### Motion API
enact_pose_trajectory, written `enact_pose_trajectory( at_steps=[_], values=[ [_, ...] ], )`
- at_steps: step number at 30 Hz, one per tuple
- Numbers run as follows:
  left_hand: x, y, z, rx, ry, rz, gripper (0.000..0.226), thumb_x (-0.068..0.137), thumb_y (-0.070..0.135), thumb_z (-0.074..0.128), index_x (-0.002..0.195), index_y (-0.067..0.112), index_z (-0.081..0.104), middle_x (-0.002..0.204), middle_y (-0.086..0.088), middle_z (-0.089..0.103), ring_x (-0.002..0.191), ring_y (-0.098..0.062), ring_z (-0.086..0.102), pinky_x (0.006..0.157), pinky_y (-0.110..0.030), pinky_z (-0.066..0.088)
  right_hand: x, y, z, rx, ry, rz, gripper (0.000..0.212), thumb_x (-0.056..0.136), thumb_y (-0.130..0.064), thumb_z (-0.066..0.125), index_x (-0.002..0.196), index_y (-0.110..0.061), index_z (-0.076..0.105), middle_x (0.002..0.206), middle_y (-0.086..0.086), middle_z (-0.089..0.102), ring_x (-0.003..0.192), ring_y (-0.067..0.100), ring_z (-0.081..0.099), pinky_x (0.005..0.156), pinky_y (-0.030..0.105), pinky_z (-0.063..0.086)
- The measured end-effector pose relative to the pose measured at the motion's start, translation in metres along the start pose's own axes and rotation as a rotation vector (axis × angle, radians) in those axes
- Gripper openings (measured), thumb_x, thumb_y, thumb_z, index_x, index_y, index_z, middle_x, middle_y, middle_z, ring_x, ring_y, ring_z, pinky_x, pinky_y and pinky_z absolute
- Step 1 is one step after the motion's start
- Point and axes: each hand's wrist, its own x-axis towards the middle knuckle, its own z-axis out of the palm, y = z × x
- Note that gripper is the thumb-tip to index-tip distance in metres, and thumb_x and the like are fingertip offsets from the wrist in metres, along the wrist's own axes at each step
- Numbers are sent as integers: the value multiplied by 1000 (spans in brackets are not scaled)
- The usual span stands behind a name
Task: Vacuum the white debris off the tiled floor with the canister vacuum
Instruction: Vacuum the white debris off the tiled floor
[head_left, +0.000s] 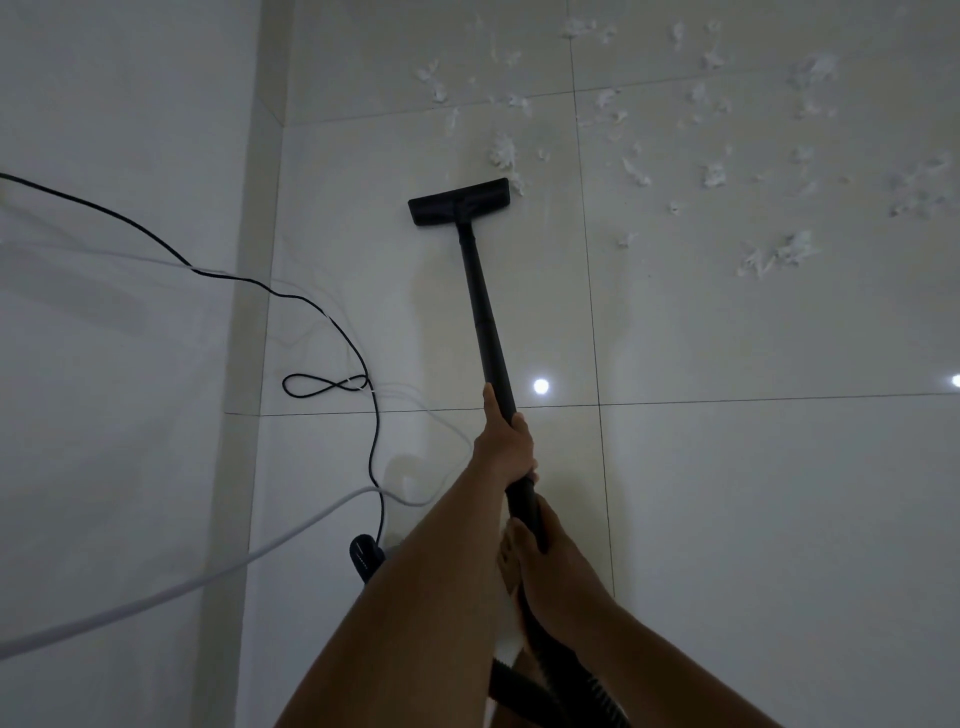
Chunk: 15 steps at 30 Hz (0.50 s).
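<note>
Head view: L hand (505, 444) fingers wrapped round wand (483, 312) mid-shaft; R hand (553, 564) fingers clamped on it lower down. Nozzle (460, 201) flat on floor (727, 519), R end just beside debris (504, 153), more scattered ahead & R. Cord (332, 322) loops at L.

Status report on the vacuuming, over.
Left hand and right hand both grip the wand. Floor head at edge of white debris. Black cord looped left, clear of head.

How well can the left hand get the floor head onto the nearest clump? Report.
Probably yes: the left hand grips the wand; the floor head sits just short of the clump, nothing between.
</note>
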Motion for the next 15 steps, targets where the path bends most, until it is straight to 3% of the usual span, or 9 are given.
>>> enact_pose_trajectory(
  at_steps=[5,9,15],
  values=[
    [30,17,-21,-43,11,-34,68,110,33,29,158,42,-18,106,-20,68,55,-17,60,47,-26,50,20,-32,-3,-33,-42,30,44,109,-44,38,153,-44,32,76,4,65,57,13,60,59,31,54],
    [47,32,-36,-59,21,-43,68,110,34,30,157,43,-18,94,-14,64,55,-16,58,45,-25,49,35,-60,-5,-101,-60,45,50,110,-47,33,159,-42,23,88,-3,66,66,11,64,62,24,50],
    [57,44,-47,-66,19,-49,68,110,33,30,157,45,-18,101,-22,67,53,-18,58,49,-30,52,43,-79,-5,-134,-51,56,50,110,-49,32,158,-43,24,85,-8,66,64,4,62,61,21,48]
  ],
)
